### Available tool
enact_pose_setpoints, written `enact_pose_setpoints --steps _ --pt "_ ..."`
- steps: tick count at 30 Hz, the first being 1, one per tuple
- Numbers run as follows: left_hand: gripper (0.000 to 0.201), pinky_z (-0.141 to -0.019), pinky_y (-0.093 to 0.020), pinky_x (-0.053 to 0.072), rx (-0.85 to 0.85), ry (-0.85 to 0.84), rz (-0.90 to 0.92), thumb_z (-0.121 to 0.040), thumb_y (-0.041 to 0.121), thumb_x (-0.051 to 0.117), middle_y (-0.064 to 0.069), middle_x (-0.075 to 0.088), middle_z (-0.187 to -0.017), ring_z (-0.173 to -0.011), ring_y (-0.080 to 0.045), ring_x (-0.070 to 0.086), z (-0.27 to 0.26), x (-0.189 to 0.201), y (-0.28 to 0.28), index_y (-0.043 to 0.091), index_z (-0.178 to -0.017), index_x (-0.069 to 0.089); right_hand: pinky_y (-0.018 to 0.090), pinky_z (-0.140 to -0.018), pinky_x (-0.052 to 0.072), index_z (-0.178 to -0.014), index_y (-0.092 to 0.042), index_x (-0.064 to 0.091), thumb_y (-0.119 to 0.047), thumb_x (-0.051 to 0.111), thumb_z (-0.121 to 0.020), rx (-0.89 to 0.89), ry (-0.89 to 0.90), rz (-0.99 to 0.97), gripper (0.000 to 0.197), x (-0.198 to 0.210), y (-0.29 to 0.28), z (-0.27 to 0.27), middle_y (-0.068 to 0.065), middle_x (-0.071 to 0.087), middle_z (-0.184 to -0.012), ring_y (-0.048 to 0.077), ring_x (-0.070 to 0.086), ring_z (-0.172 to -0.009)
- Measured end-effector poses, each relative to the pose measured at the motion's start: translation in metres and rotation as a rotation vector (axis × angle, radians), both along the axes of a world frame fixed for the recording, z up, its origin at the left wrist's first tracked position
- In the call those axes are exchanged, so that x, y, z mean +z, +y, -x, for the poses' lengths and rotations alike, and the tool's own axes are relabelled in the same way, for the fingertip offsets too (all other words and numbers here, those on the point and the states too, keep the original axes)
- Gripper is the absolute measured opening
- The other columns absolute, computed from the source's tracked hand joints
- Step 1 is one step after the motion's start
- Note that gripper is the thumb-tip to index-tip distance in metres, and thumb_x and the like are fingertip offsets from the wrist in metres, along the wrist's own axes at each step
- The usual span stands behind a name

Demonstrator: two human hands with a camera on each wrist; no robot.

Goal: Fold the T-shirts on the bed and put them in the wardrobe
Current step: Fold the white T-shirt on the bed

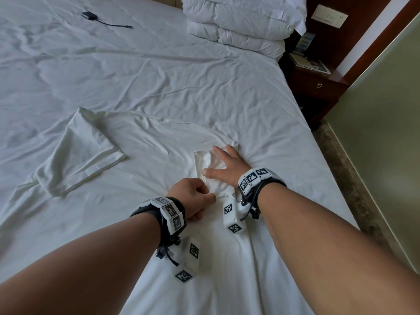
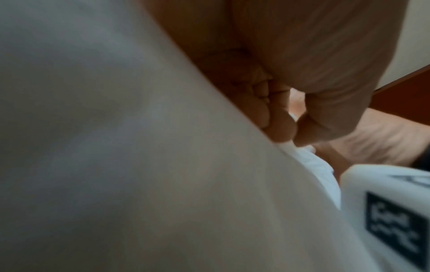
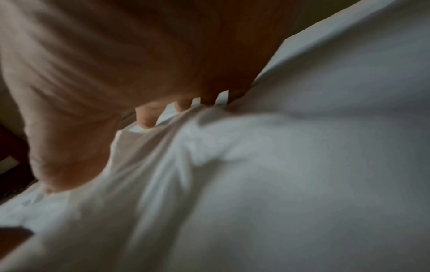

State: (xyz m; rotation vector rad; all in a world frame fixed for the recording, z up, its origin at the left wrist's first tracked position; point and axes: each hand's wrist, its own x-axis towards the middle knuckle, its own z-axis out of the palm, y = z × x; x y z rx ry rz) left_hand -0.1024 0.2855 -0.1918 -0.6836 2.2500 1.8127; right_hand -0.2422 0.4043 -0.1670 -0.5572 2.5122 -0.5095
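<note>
White cotton on white sheet, low contrast. T-shirt [image 1: 141, 151] lies spread on the bed [image 1: 159, 64], body running toward the camera at 6 o'clock, one sleeve [image 1: 79, 153] flat out at 9 o'clock, the other sleeve bunched at centre under the hands.

Left hand [image 1: 193, 198]: fingers curled, thumb and fingertips pinching a bit of the bunched cloth. Left wrist view confirms the fingers [image 2: 279, 125] closed on a white edge.

Right hand [image 1: 227, 164]: fingers straight and spread, palm down, pressing the crumpled sleeve flat. No grip. Right wrist view shows fingertips [image 3: 146, 117] on the cloth, fabric ridged below them.

Handling, my read:
- Light, limp, zero stiffness. Holds no shape once lifted and drapes from any one grip point.
- Creases easily, so it needs smoothing before each fold.
- Grippy on the sheet: likely drags the sheet along if pulled sideways. Lift rather than slide.
- Not fragile, a firm pinch is fine.

Where to hold: hems and seams, since they're doubled and give an edge. Sleeve cuff and shoulder seam for the side fold, two corners at once for the body. A one-point pinch just bunches it, as the centre shows.

Elsewhere: folded duvet [image 1: 238, 23] at 1 o'clock, small adapter [image 1: 89, 15] with cable at 11 o'clock, nightstand [image 1: 318, 83] at 2 o'clock. Wardrobe not identifiable in view. Fold barely started.
</note>
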Motion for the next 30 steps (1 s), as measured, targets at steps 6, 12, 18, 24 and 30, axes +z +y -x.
enact_pose_setpoints --steps 6,12,18,24,30 --pt "0.017 -0.053 -0.035 0.059 0.189 0.04 -0.131 -0.084 0.01 0.071 -0.015 0.07 -0.064 -0.052 -0.025 0.067 -0.029 0.014 -0.004 0.002 -0.097 0.062 0.041 -0.125 0.019 -0.157 -0.048 0.016 -0.069 0.076 -0.066 -0.141 -0.041 0.151 0.111 0.003 0.024 -0.05 -0.022 -0.012 -0.166 0.011 0.005 -0.156" --pt "0.008 -0.06 -0.038 0.063 0.141 -0.005 0.136 -0.083 0.015 0.062 -0.007 0.072 -0.062 -0.055 -0.023 0.07 -0.096 0.017 -0.015 0.014 -0.089 0.068 0.04 -0.126 0.012 -0.157 -0.048 0.008 -0.079 0.065 -0.072 0.008 0.11 -0.113 0.107 -0.003 0.043 -0.141 -0.015 -0.016 -0.167 0.02 -0.002 -0.156" --pt "0.014 -0.065 -0.026 0.055 -0.13 -0.111 0.546 -0.083 0.034 0.056 0.013 0.066 -0.088 -0.073 -0.01 0.065 -0.17 0.027 -0.03 0.036 -0.096 0.061 0.05 -0.124 0.009 -0.158 -0.047 0.01 -0.073 0.034 -0.092 0.003 0.23 -0.277 0.075 0.001 0.05 -0.221 -0.008 -0.011 -0.169 0.028 0.001 -0.155" --pt "0.036 -0.069 -0.03 0.043 -0.352 -0.143 0.815 -0.094 0.044 0.043 0.01 0.06 -0.116 -0.092 -0.017 0.059 -0.252 0.041 -0.047 0.044 -0.129 0.048 0.058 -0.119 0.013 -0.157 -0.049 0.002 -0.074 0.024 -0.094 0.041 0.223 -0.403 0.071 0.006 0.08 -0.295 -0.012 -0.013 -0.168 0.026 -0.006 -0.156" --pt "0.041 -0.082 -0.033 0.047 -0.431 -0.109 0.942 -0.096 0.045 0.042 0.005 0.057 -0.128 -0.111 -0.022 0.061 -0.316 0.043 -0.063 0.043 -0.137 0.043 0.063 -0.117 0.014 -0.158 -0.045 0.001 -0.071 0.021 -0.095 0.055 0.228 -0.447 0.071 0.009 0.098 -0.355 -0.012 -0.012 -0.169 0.023 -0.005 -0.156"
